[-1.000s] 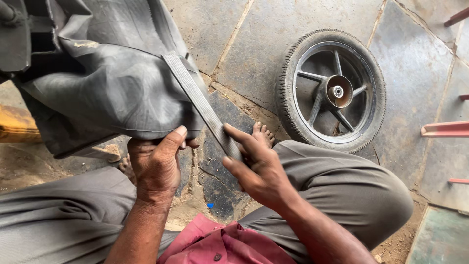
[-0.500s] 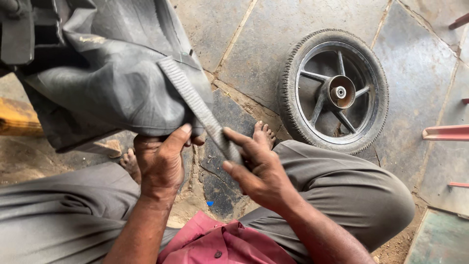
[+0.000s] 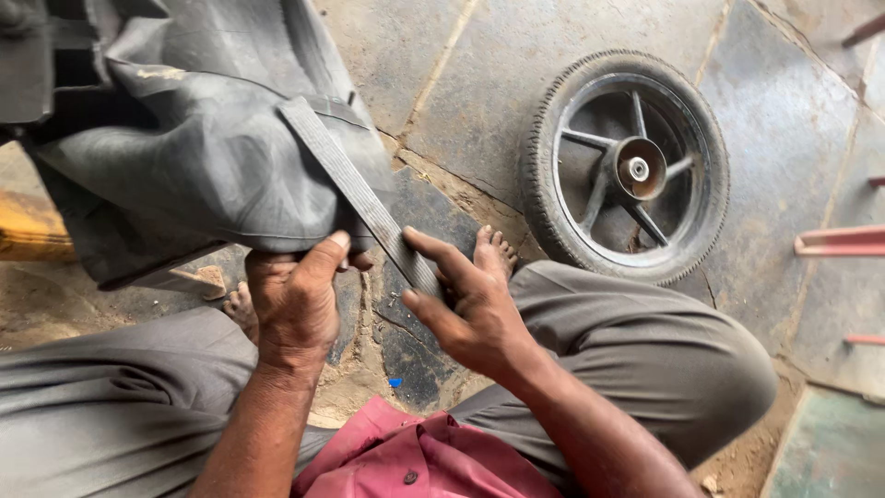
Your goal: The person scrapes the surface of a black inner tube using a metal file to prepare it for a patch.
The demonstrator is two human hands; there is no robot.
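A limp black rubber inner tube hangs in folds at the upper left. My left hand pinches its lower edge between thumb and fingers. A flat, ridged grey file-like tool lies diagonally across the tube, running from the tube's top down to the right. My right hand grips the tool's lower end. I squat with both knees in grey trousers and bare toes on the ground between them.
A small black spoked wheel with its tyre lies flat on the stone slab floor at the right. Red metal bars show at the right edge. A yellow object sits at the left, dirt below it.
Both hands and the tool have stayed nearly in place on the tube. The view has shifted slightly, with the wheel drifting a little down and right in the picture.
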